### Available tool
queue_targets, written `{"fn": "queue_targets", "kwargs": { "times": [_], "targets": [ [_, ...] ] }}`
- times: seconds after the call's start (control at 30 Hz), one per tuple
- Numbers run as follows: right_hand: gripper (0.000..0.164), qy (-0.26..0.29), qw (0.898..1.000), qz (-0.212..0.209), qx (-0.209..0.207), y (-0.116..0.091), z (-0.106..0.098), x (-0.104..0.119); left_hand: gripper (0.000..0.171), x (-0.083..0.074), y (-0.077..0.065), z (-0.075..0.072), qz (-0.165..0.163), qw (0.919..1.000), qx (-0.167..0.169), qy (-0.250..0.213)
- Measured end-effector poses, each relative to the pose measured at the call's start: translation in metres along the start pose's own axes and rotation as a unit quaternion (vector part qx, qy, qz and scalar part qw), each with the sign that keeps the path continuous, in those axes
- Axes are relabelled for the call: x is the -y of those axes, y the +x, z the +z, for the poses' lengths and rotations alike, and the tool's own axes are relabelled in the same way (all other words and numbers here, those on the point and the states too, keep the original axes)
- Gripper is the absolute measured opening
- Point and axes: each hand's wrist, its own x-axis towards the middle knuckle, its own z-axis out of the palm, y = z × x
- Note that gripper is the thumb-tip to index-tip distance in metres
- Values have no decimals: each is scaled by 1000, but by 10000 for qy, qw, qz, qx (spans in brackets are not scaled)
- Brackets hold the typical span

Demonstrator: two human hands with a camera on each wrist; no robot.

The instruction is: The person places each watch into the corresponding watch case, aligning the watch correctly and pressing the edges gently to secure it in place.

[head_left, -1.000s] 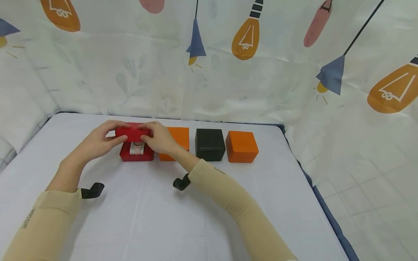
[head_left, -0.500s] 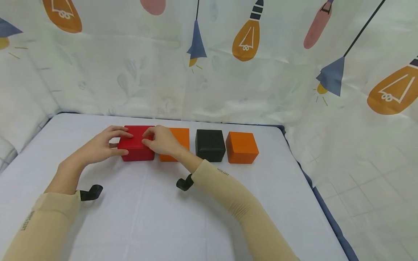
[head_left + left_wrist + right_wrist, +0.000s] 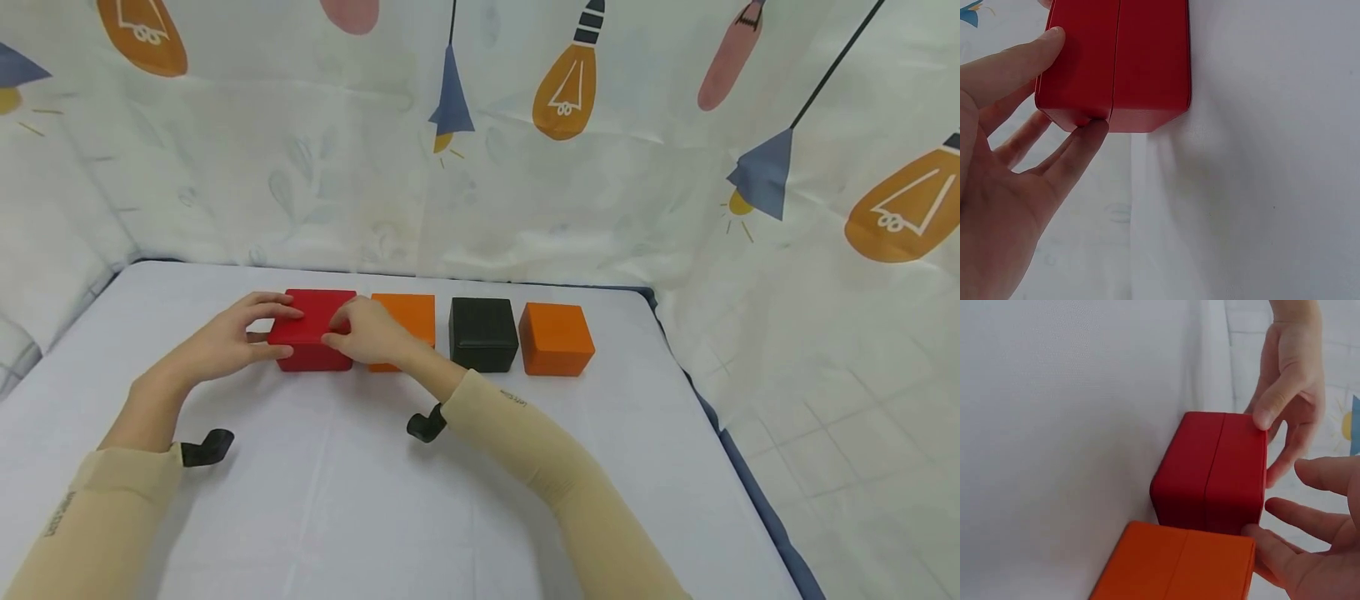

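A red box (image 3: 315, 329) sits with its lid down at the left end of a row on the white table. My left hand (image 3: 228, 337) touches its left end: the thumb is at the front edge of the lid, and other fingers reach over the top and left side. In the left wrist view, one fingertip (image 3: 1096, 127) meets the seam on the side of the box. My right hand (image 3: 369, 332) is at the box's right end. The right wrist view shows one finger touching near the box's corner, with the thumb (image 3: 1319, 473) apart from it. The box's inside is hidden.
An orange box (image 3: 408, 317) stands right beside the red one, partly behind my right hand. Further right are a black box (image 3: 483, 333) and another orange box (image 3: 556, 337). A patterned curtain (image 3: 495, 208) hangs behind the table.
The red lid, raised earlier over a watch with a white strap, has come down and covers it. My right hand has shifted slightly down along the box; the left hand has barely moved lately.
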Motion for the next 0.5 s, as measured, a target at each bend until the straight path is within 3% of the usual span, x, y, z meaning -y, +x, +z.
{"fn": "queue_targets", "kwargs": {
  "times": [0.23, 0.33, 0.5],
  "targets": [
    [34, -411, 9974, -524, 260, -17, -6, -4, 50, -2, -7, 3, 8, 9992, -105, 373],
    [35, -336, 9960, -751, 349, -29, -11, -6, 53, -4, -10, 2, 16, 9983, -82, 580],
    [34, -185, 9919, -1130, 541, -54, -23, -14, 55, -8, -15, -1, 45, 9985, -1, 549]
  ]
}}
